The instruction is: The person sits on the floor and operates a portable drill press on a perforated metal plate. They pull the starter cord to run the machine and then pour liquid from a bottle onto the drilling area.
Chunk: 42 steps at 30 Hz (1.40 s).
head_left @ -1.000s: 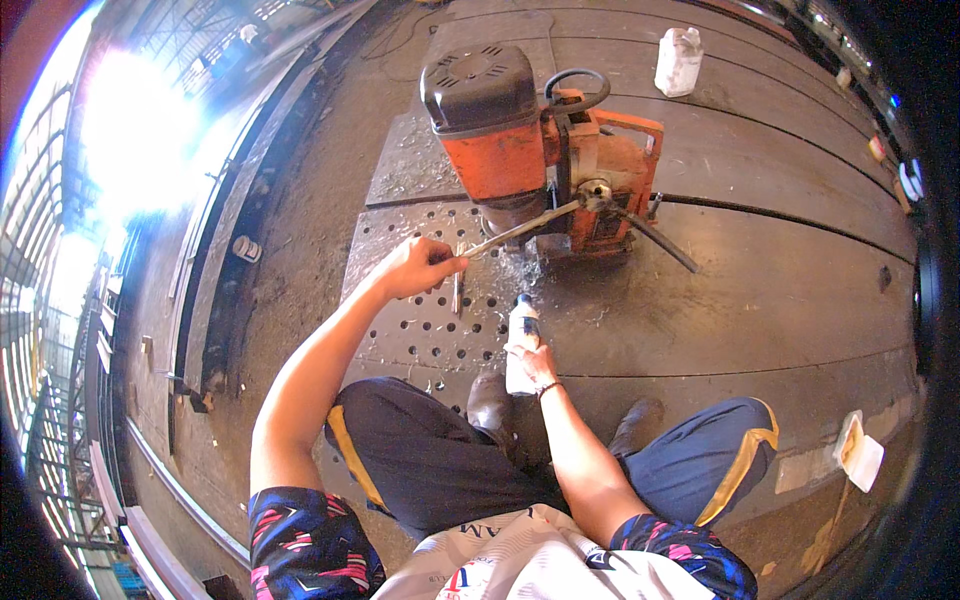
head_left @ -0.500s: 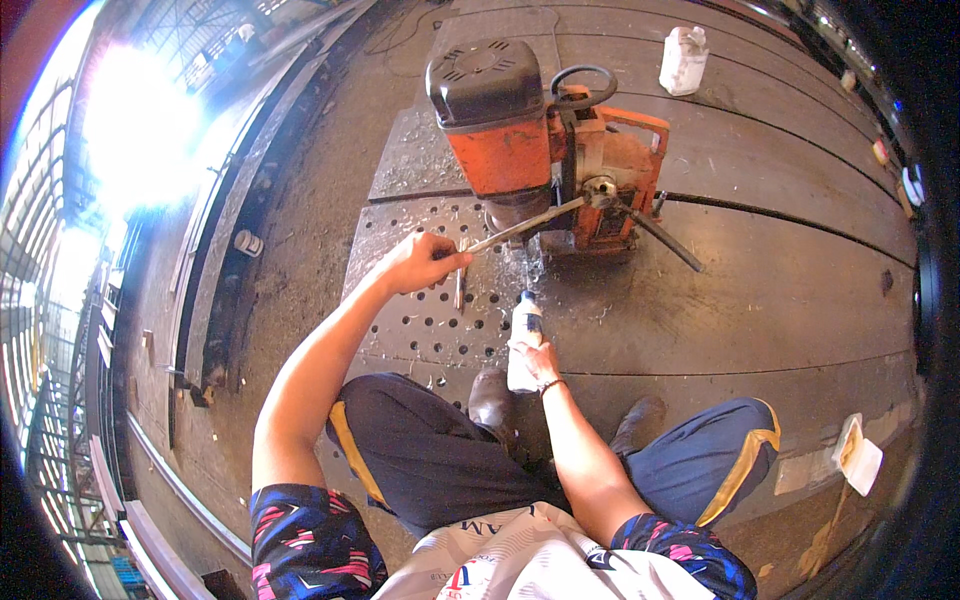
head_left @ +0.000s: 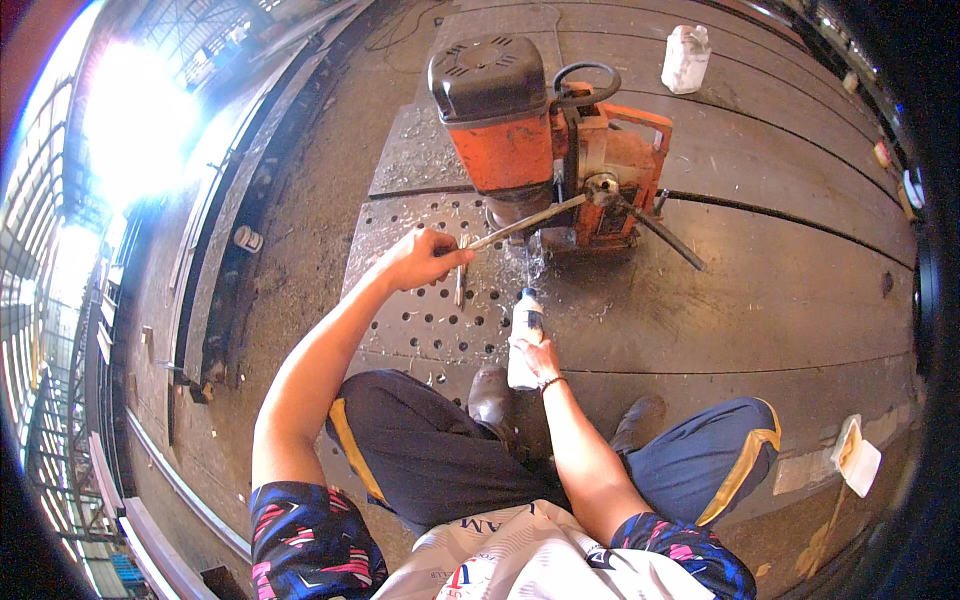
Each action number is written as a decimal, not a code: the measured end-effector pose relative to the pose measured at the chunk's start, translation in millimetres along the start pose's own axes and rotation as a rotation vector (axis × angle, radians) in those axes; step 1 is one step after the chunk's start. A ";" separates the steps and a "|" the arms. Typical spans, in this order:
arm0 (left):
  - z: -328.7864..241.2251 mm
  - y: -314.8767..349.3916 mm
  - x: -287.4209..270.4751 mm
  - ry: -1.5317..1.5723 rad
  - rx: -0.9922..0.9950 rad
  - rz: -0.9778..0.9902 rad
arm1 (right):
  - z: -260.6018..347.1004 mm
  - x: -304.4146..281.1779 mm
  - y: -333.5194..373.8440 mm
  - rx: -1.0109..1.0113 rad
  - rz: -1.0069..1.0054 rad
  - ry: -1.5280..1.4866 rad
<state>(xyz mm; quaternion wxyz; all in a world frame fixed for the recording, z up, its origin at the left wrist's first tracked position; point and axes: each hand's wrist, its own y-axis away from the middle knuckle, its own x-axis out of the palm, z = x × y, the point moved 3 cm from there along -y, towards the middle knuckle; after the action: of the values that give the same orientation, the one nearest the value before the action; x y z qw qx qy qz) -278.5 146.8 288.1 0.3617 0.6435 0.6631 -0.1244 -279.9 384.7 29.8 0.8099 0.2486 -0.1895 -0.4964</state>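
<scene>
An orange magnetic drill [head_left: 500, 150] with a black motor cap stands on a steel plate [head_left: 760, 310]. My left hand [head_left: 425, 260] is closed around the end of one of its feed handle bars [head_left: 530, 221], which slants down to the left from the hub. In my right hand [head_left: 537, 356] is a white squeeze bottle [head_left: 526, 325] with a dark nozzle. The nozzle points away from me at the drill's base, and a thin streak of liquid seems to run from it among metal shavings [head_left: 537, 265]. The drill's cutting tip is hidden.
Rows of drilled holes [head_left: 445, 320] cover the plate at the left, with shavings scattered about. A white jug [head_left: 686, 60] stands at the far right. A white cut-open container [head_left: 858, 458] lies at the near right. My boots [head_left: 490, 396] rest on the plate's near side.
Hardly anything differs. The view has shifted very slightly, and the liquid streak at the bottle's nozzle shows more plainly. Both hands keep their holds.
</scene>
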 end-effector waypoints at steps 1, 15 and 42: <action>2.0 0.6 -0.2 -0.001 -0.002 -0.001 | -0.8 0.8 0.0 0.013 0.003 0.013; 9.9 -4.6 1.4 0.013 0.010 -0.010 | -21.2 1.3 -18.1 -0.035 -0.037 0.064; 9.5 -2.9 -0.5 -0.171 -0.016 -0.005 | -1.3 3.9 2.5 0.058 0.056 -0.058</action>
<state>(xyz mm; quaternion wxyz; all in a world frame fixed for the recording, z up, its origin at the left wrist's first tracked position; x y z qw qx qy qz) -278.2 140.0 280.8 0.4219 0.6259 0.6324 -0.1745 -275.6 382.5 30.5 0.8099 0.2522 -0.2344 -0.4749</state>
